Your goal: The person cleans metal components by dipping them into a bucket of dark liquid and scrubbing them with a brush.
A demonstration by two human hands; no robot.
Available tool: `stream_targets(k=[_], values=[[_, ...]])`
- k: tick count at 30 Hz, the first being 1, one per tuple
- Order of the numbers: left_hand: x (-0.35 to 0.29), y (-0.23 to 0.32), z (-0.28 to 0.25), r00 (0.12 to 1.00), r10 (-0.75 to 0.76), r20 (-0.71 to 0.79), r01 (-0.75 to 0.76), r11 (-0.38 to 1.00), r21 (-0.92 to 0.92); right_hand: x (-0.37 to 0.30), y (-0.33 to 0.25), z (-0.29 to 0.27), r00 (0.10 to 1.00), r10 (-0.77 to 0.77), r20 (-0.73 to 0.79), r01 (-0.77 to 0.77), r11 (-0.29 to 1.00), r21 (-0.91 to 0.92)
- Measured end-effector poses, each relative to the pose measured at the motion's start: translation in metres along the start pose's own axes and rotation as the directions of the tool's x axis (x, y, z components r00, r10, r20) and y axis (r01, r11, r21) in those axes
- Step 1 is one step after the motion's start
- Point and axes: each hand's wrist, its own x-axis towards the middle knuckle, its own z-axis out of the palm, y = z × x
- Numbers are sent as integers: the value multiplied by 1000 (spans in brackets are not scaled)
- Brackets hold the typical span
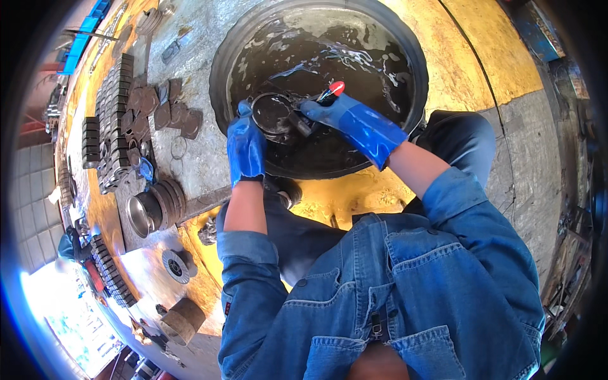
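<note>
Two blue-gloved hands working over a black basin [405, 57] of dark liquid, left hand [246, 144] gripping a round metal ring [273, 114], right hand [354, 123] gripping a red-tipped brush [332, 90].

Bright daylight, glare, strong fisheye bending

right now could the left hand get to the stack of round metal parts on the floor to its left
Probably yes, once it lets go. The left hand is gripping a dark ring-shaped part over the basin; the stack of round metal parts lies on open floor with nothing between.
</note>
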Motion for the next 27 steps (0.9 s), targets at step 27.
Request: stream_targets(k=[27], values=[[39, -70, -23, 936, -11, 352, -225, 751, 621, -33, -33, 30, 981, -189, 43, 162, 923, 348]])
